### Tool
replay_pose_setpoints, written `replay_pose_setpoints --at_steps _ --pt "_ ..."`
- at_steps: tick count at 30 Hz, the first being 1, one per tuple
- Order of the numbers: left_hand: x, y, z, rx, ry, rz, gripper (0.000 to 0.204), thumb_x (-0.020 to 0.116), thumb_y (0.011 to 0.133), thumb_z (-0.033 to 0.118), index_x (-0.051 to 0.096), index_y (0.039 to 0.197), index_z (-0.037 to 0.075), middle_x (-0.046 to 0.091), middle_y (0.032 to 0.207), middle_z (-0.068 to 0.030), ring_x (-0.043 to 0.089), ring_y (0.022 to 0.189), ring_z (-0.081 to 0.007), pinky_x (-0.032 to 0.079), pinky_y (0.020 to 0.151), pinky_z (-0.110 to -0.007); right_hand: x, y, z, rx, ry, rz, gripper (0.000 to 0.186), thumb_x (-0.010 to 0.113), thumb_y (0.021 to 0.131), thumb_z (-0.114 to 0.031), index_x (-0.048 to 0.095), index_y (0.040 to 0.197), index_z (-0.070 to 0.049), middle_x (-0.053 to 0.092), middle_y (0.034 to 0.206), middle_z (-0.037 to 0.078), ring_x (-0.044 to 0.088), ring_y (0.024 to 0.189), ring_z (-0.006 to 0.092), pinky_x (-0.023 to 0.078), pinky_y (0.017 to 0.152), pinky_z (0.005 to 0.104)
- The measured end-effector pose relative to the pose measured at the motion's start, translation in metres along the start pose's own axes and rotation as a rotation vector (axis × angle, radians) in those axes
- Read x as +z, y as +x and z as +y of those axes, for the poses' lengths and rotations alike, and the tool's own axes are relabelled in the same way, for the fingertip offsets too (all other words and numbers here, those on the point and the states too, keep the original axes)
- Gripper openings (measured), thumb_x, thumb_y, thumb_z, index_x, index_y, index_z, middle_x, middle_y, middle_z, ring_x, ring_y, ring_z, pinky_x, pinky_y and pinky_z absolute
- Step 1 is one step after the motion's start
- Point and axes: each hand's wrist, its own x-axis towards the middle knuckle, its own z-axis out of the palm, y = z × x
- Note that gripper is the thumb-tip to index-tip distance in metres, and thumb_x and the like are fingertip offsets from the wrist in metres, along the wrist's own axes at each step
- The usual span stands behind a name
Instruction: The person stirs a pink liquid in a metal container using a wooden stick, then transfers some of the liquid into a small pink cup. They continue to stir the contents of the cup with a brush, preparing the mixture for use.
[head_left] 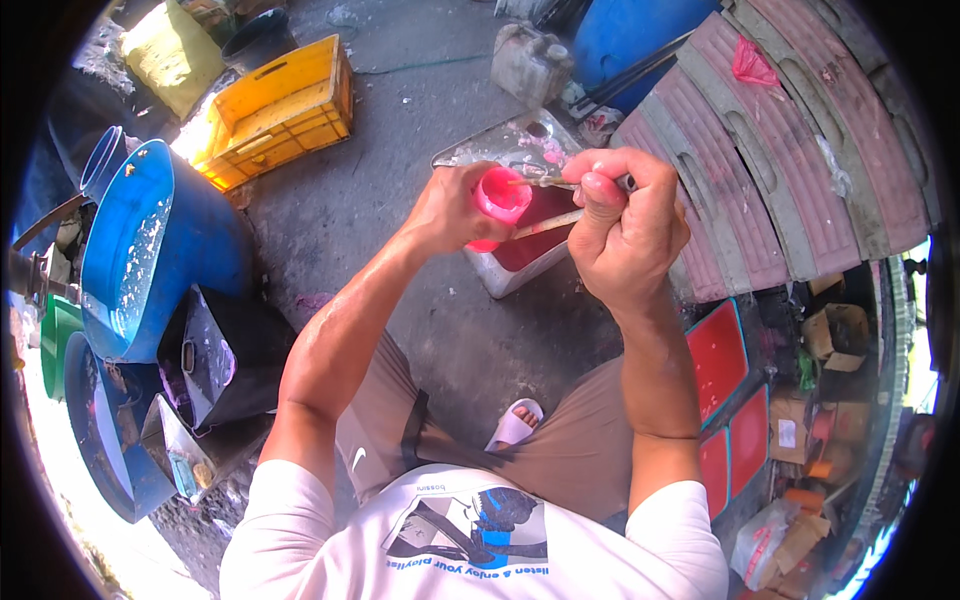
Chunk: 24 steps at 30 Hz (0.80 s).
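My left hand (447, 212) grips a small pink jar (490, 212), its open mouth tilted toward my right hand. Pinched in my right hand (625, 215) is a thin stick (545, 182), its tip at the jar's mouth. A second, paler stick (548, 225) runs from below the jar toward my right hand; whether that hand holds it too I cannot tell. Beneath both hands stands a cut-open rectangular metal can (503, 283) with dark pink liquid inside. Its raised lid (490, 147) is spattered with pink.
On the left are a blue drum (220, 235), a black container (255, 345) and a yellow crate (280, 140). Pinkish-grey ridged slabs (740, 170) lean at the right. Near them are a dirty jerrycan (530, 65), red panels (718, 350) and cardboard boxes (835, 335).
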Motion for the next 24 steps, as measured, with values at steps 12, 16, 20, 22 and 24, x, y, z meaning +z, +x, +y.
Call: replay_pose_setpoints --at_steps 12,16,20,22,24 --pt "0.003 -0.002 -0.002 -0.005 0.024 -0.002 0.063 0.094 0.062 0.026 0.078 0.118 0.005 0.08 0.101 -0.0136 0.076 0.095 -0.0254 0.059 0.088 -0.039 -0.002 -0.004 0.002 0.026 -0.056 -0.002 0.019 0.062 0.112 -0.018 0.052 0.106 -0.003 0.076 0.084 0.009 0.067 0.063 0.0133 0.054 0.057 0.0284" --pt "0.002 0.003 -0.004 0.034 0.028 0.015 0.061 0.094 0.063 0.025 0.077 0.118 0.004 0.08 0.101 -0.0137 0.076 0.094 -0.0252 0.059 0.088 -0.039 0.002 -0.009 0.008 0.072 -0.033 -0.025 0.018 0.061 0.112 -0.017 0.052 0.106 -0.003 0.076 0.085 0.01 0.067 0.064 0.014 0.055 0.058 0.0287" --pt "-0.004 0.003 -0.001 0.044 0.026 0.018 0.06 0.093 0.064 0.023 0.077 0.118 0.004 0.08 0.101 -0.0132 0.076 0.095 -0.025 0.059 0.089 -0.039 0.01 -0.025 0.017 0.069 0.012 -0.128 0.017 0.06 0.113 -0.016 0.052 0.107 -0.002 0.076 0.087 0.011 0.067 0.065 0.0134 0.055 0.059 0.0281" --pt "-0.002 0.0 0.0 0.024 0.043 0.048 0.06 0.093 0.064 0.023 0.077 0.118 0.004 0.08 0.101 -0.013 0.077 0.095 -0.0252 0.059 0.089 -0.039 0.009 -0.021 0.015 0.068 0.023 -0.114 0.017 0.06 0.113 -0.015 0.052 0.107 -0.002 0.076 0.088 0.011 0.067 0.065 0.0123 0.055 0.06 0.0273" --pt "-0.003 -0.003 -0.001 -0.001 -0.002 0.023 0.061 0.093 0.064 0.023 0.077 0.119 0.005 0.08 0.104 -0.0134 0.077 0.096 -0.026 0.06 0.089 -0.039 -0.007 -0.007 0.006 0.118 -0.006 -0.037 0.016 0.06 0.113 -0.015 0.053 0.107 -0.002 0.076 0.089 0.01 0.066 0.065 0.0111 0.055 0.06 0.0261"
